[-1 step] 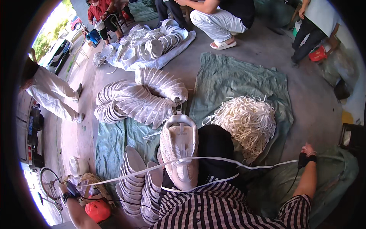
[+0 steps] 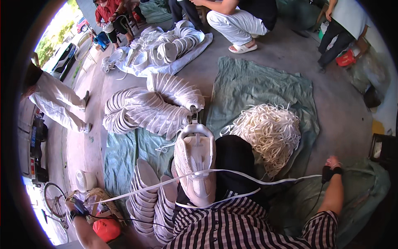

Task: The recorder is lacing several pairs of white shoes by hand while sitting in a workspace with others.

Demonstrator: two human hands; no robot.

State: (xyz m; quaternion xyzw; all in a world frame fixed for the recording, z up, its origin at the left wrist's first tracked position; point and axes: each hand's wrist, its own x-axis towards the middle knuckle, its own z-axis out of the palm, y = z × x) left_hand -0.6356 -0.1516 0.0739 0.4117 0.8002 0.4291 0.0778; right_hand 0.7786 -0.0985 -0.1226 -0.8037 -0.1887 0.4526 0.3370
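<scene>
A white shoe upper (image 2: 198, 155) lies on my lap with its heel loop facing away from me. One long white shoelace (image 2: 244, 176) crosses its toe end, and another stretch of lace hangs in a loop below the toe. Far out at the lower left, my left hand (image 2: 74, 204) is closed on one side of the lace, pulled taut. At the far right my right hand (image 2: 332, 163), in a dark wrist wrap, is closed where the slacker other side ends; its fingers are partly blurred.
A heap of white laces (image 2: 269, 135) lies on a green tarp (image 2: 261, 81). Rows of stacked uppers (image 2: 153, 106) stand ahead, and more stacks (image 2: 143, 195) are left of my lap. A red bag (image 2: 106, 228) sits near my left arm. Several people (image 2: 238, 25) are around.
My right hand has shifted slightly to the left, and the lace's right part has moved with it. My left hand has barely moved.
</scene>
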